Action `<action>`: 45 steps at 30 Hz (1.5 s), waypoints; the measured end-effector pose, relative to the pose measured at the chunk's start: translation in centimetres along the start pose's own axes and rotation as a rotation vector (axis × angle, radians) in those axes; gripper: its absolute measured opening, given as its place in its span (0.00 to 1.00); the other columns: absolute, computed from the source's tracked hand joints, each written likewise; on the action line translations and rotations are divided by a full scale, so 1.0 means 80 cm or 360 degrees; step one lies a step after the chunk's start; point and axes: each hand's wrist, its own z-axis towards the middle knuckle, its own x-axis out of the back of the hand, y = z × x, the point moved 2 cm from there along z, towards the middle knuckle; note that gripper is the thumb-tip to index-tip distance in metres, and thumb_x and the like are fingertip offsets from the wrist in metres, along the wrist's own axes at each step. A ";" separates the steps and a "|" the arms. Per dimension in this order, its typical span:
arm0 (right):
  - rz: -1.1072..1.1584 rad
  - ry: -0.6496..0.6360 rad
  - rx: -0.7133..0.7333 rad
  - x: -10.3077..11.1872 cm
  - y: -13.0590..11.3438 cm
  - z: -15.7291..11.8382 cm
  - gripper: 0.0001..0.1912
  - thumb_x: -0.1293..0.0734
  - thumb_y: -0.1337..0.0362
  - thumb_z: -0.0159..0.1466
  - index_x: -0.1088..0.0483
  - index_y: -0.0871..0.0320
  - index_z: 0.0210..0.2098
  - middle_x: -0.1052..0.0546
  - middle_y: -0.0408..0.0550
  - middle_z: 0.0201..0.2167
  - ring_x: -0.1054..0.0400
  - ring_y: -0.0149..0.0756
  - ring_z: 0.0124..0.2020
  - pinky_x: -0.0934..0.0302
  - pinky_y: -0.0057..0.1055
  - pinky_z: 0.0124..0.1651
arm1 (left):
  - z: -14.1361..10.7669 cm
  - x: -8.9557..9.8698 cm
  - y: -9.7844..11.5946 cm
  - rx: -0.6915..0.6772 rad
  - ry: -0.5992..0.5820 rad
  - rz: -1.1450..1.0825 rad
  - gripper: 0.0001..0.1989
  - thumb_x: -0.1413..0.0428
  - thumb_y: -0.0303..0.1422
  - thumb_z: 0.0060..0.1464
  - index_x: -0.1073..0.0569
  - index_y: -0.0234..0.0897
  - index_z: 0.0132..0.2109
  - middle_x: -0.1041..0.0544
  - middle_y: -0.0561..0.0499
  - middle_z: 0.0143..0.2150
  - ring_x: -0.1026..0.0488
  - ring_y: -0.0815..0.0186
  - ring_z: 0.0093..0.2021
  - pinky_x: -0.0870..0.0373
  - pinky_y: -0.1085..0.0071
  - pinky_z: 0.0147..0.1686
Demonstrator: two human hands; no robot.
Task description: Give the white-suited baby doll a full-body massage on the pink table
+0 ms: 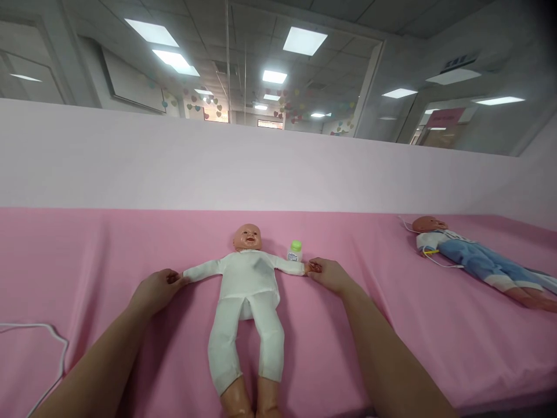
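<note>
A baby doll in a white top and white trousers lies on its back on the pink sheet, arms stretched out sideways. My left hand is closed at the end of the sleeve on the picture's left, where the doll's hand is hidden. On the other side my right hand pinches the doll's small hand, whose fingers show in part. Just above that arm a small bottle with a light green cap stands upright. The doll's feet run out of the picture at the bottom.
A second doll in blue and white clothes lies at the right, with thin white tubing about it. A white cord crosses the pink sheet at the lower left. Behind rises a low white wall topped by glass.
</note>
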 end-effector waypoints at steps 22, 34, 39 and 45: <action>-0.0284 0.0218 0.0575 -0.044 -0.062 0.049 0.35 0.38 0.72 0.66 0.40 0.58 0.72 0.39 0.51 0.74 0.45 0.43 0.74 0.49 0.44 0.76 | -0.030 -0.104 0.323 -0.0183 -0.0638 -0.1628 0.15 0.40 0.45 0.60 0.23 0.37 0.37 0.19 0.43 0.38 0.19 0.57 0.41 0.21 0.62 0.48; -0.0473 0.0372 0.0615 -0.066 -0.086 0.054 0.39 0.29 0.65 0.60 0.38 0.62 0.70 0.37 0.59 0.72 0.41 0.47 0.72 0.45 0.40 0.73 | 0.004 -0.187 0.389 0.0241 -0.1159 -0.1614 0.30 0.60 0.50 0.71 0.24 0.30 0.46 0.19 0.31 0.41 0.18 0.51 0.43 0.19 0.62 0.44; -0.0575 0.0400 0.0518 -0.057 -0.096 0.055 0.32 0.34 0.70 0.63 0.34 0.61 0.66 0.34 0.57 0.70 0.38 0.43 0.70 0.41 0.38 0.71 | -0.012 -0.170 0.390 0.0393 -0.1117 -0.1822 0.24 0.52 0.42 0.70 0.25 0.22 0.53 0.19 0.28 0.45 0.18 0.50 0.44 0.19 0.61 0.41; -0.0624 0.0420 0.0669 -0.062 -0.147 0.008 0.29 0.42 0.60 0.74 0.40 0.66 0.71 0.40 0.59 0.73 0.56 0.53 0.77 0.58 0.55 0.77 | -0.039 -0.103 0.347 0.0172 -0.0774 -0.1935 0.20 0.46 0.37 0.68 0.25 0.21 0.55 0.19 0.30 0.47 0.18 0.55 0.47 0.20 0.68 0.46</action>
